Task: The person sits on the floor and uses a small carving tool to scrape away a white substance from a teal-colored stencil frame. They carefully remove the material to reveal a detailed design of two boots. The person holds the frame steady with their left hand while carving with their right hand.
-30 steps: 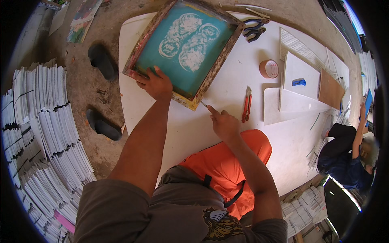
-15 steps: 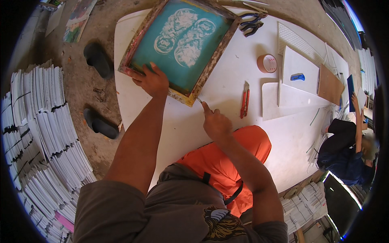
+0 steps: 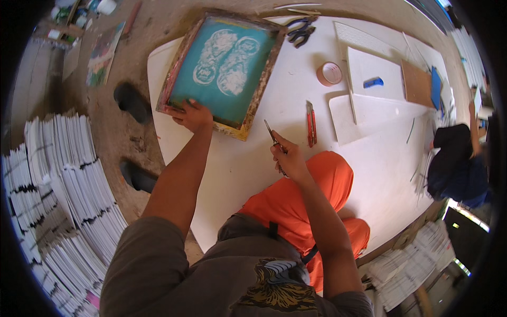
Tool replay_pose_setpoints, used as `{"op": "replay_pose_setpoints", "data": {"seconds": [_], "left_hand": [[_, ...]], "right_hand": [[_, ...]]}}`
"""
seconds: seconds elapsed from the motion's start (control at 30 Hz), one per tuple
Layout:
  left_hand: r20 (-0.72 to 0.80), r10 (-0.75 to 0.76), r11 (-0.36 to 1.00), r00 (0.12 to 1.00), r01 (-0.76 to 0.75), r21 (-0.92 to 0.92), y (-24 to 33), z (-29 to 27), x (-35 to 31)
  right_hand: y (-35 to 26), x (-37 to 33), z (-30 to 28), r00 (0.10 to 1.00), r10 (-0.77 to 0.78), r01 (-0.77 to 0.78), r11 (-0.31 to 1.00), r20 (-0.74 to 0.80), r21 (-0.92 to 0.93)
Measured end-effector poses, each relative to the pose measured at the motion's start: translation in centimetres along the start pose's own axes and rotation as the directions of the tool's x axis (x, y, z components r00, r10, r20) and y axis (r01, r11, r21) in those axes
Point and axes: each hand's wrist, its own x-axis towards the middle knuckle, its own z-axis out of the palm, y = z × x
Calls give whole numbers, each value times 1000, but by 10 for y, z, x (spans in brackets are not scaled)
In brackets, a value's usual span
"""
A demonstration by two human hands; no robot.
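Note:
A silk-screen printing frame (image 3: 275, 58), with worn, paint-stained wooden edges, surrounds teal mesh bearing a white pattern of rounded shapes. My left hand (image 3: 193, 115) is closed on its lower left edge, the fingers over the wood and the thumb hidden. To the right of the frame's near corner, my right hand (image 3: 290, 157) grips a slim pointed metal tool (image 3: 269, 128); its kind is not clear. The tip points up and away, apart from the frame. A red box cutter (image 3: 311, 127) lies on the white board just right of my right hand.
On the white board (image 3: 232, 185) are dark-handled pliers (image 3: 301, 33), a roll of brown tape (image 3: 329, 74), white sheets (image 3: 364, 132), a blue cutter (image 3: 373, 82) and a brown panel (image 3: 416, 84). Black sandals (image 3: 132, 101) and stacked sheets (image 3: 79, 169) lie left. Another person (image 3: 459, 164) sits at right.
My right hand has drawn back from the frame's near corner, and the tool's tip has come away from the wood. The left hand stays on the frame. The person at right has shifted.

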Motion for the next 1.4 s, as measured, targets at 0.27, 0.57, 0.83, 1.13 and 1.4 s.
{"op": "replay_pose_setpoints", "data": {"seconds": [0.27, 0.57, 0.83, 1.13, 1.4], "left_hand": [[86, 236, 970, 968, -230, -79, -10, 0, 21], [176, 487, 872, 856, -487, -42, -48, -25, -57], [253, 393, 904, 884, -423, 71, -45, -22, -59], [213, 454, 879, 865, -474, 56, -56, -22, -59], [230, 418, 896, 879, -441, 58, -51, -27, -61]], "right_hand": [[18, -37, -6, 991, -105, 105, 994, -86, -8], [-2, -6, 21, 960, -275, 222, 863, -53, -454], [-47, 57, 37, 966, -243, 248, 788, 84, -564], [-77, 122, 30, 927, -244, 364, 767, 284, -528], [-59, 136, -1, 944, -186, 320, 713, 272, -624]]}}
